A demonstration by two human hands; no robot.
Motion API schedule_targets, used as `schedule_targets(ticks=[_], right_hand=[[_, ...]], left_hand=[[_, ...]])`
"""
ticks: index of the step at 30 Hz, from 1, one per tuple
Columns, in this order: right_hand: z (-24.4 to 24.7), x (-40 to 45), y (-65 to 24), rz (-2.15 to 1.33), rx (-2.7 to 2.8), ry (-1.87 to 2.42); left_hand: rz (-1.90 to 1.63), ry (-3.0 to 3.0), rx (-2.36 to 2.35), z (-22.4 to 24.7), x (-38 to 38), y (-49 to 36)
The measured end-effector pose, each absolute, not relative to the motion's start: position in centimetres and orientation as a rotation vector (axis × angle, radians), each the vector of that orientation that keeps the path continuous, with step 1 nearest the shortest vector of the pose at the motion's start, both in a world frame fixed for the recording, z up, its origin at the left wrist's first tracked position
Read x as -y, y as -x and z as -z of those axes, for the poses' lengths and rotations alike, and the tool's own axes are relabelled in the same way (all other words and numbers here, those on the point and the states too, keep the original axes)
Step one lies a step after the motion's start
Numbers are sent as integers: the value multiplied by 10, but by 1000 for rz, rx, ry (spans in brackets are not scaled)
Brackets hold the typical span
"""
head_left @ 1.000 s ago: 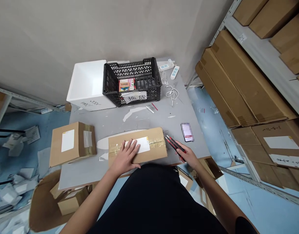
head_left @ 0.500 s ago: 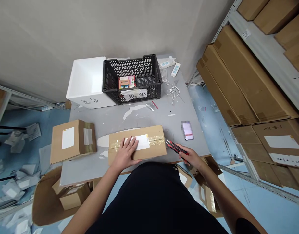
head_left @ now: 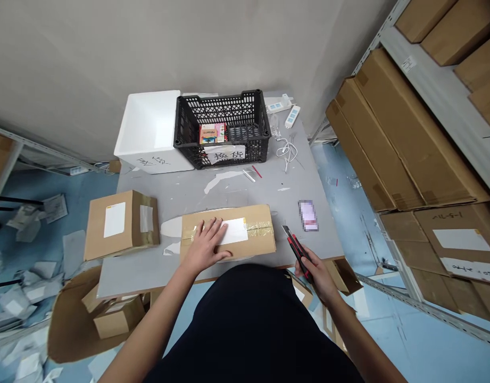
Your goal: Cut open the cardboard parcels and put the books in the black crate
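Note:
A long cardboard box with a white label and clear tape along its top lies at the table's front edge. My left hand rests spread on the box's left half, partly over the label. To the right of the box, my right hand is wrapped round a red and black utility knife. The knife points up and left, its blade showing and apart from the box. A phone with a blurred screen lies beyond my right hand.
The grey table holds another cardboard box at left, a white foam box and a black crate behind, plus power strips and a cable. Stacked cartons stand on the right; packages litter the floor at left.
My right hand has turned the knife more upright and drawn its tip away from the box's right end. More blade shows. My left hand stays on the box.

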State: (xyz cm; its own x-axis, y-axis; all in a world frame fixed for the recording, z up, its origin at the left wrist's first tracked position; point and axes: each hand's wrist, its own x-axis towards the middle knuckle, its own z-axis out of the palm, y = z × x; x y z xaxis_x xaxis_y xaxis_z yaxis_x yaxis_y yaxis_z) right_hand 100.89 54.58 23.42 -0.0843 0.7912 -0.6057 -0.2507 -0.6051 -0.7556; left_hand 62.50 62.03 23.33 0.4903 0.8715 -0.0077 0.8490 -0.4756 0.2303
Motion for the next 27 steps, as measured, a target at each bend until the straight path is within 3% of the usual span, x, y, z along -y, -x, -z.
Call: schedule_targets(ticks=[7, 18, 27], right_hand=[[-224, -559, -938, -1700, 446, 1346], [-226, -690, -879, -1439, 891, 1327], [-232, -800, -821, -1716, 1218, 1131]], left_hand=[[-211, -2165, -2041, -240, -649, -580], [-326, -1748, -2100, -234, -598, -610], [-558, -1465, -1989, -239, -576, -655]])
